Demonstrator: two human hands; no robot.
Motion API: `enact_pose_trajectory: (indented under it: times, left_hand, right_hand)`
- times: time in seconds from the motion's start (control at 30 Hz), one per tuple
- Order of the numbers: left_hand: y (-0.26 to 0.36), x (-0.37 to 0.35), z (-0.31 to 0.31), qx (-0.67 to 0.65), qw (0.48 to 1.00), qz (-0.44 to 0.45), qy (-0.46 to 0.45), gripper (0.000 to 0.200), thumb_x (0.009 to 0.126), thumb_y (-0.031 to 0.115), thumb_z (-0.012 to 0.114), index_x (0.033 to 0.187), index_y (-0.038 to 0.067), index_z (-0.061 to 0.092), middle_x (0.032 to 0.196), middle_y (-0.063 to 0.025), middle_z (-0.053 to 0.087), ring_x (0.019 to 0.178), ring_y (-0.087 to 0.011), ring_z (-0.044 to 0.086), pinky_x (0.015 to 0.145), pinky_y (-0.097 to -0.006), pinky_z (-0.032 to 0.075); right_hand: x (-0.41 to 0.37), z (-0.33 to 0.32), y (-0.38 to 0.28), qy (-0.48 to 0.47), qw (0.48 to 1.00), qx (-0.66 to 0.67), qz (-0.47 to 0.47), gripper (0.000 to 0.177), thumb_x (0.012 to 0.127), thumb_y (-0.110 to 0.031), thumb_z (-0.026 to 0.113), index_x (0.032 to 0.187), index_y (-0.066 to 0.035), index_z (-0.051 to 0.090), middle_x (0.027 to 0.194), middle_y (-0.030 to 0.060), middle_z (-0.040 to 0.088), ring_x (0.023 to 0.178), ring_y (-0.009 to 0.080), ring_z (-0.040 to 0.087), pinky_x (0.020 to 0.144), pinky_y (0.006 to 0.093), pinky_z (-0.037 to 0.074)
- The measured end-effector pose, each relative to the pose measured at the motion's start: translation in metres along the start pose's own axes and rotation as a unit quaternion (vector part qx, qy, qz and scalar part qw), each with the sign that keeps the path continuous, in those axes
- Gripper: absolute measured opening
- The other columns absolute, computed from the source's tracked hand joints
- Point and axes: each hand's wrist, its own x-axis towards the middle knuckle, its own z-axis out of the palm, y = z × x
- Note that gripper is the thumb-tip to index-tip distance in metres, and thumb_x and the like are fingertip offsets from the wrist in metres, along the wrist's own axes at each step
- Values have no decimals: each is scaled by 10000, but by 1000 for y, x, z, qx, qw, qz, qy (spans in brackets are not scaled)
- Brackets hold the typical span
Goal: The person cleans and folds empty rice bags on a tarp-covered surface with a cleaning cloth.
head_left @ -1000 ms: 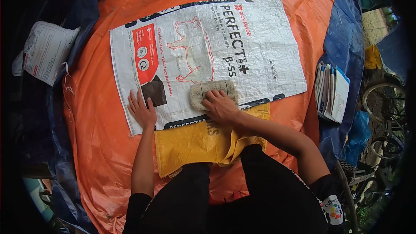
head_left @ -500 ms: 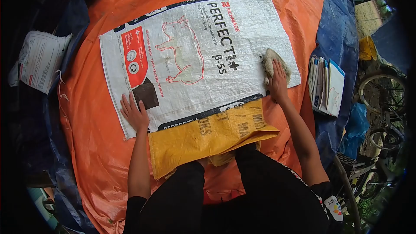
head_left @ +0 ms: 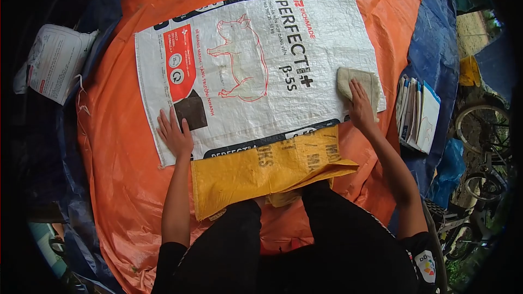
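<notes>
A white woven feed sack (head_left: 321, 32) with a pig drawing and "PERFECT" lettering lies flat in front of me. My left hand (head_left: 176, 135) rests on its lower left part with the fingers spread, holding nothing. Near the sack's right edge, my right hand (head_left: 360, 104) keeps a folded beige cloth (head_left: 369, 81) pressed beneath its fingers against the sack. A yellow sack (head_left: 234, 177) with dark lettering lies between my legs and the white sack, overlapping its lower edge.
Orange tarp (head_left: 117, 185) spreads under the sacks, with blue tarp (head_left: 430, 38) around it. Folded white sacks (head_left: 422, 117) stand at the right, and another white sack (head_left: 60, 62) lies at the left. Beyond the right side are bicycles (head_left: 482, 130) and a blue plastic bag (head_left: 449, 166).
The cloth was bunched under my right hand and now lies flatter and wider under it. My left hand stays on the same part of the sack. The whole view has shifted slightly.
</notes>
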Motion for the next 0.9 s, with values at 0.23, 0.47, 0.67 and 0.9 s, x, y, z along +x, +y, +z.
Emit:
enact_pose_trajectory:
  times: [0.23,0.47,0.67,0.9]
  left_hand:
    - [-1,0,2,2,1000,2,8,574,1017,377,483,1558,211,382,1650,-135,260,1520,-362,224,1220,-568,118]
    - [2,0,0,-2,1000,-7,1,574,1019,384,478,1558,211,381,1653,-131,252,1522,-356,219,1222,-563,115]
    - [-2,0,3,5,1000,-6,0,577,1020,389,475,1562,220,373,1657,-124,246,1525,-350,213,1225,-559,109]
    - [-3,-1,3,8,1000,-6,0,582,1020,391,474,1568,226,364,1657,-118,249,1526,-347,210,1226,-554,110]
  right_hand:
    - [-21,51,-156,-202,939,46,-274,673,934,-149,455,1571,-34,271,1656,139,246,1542,332,185,1249,488,162]
    - [22,80,-215,-154,933,60,-319,662,926,-161,476,1555,-42,308,1646,106,278,1539,304,200,1256,469,153]
    - [47,70,-171,-44,982,56,-175,690,909,-157,568,1552,-88,329,1639,80,298,1530,297,226,1245,469,171]
    - [40,49,-67,30,998,-32,-34,767,911,-176,605,1589,-101,255,1662,84,245,1536,317,202,1237,495,169]
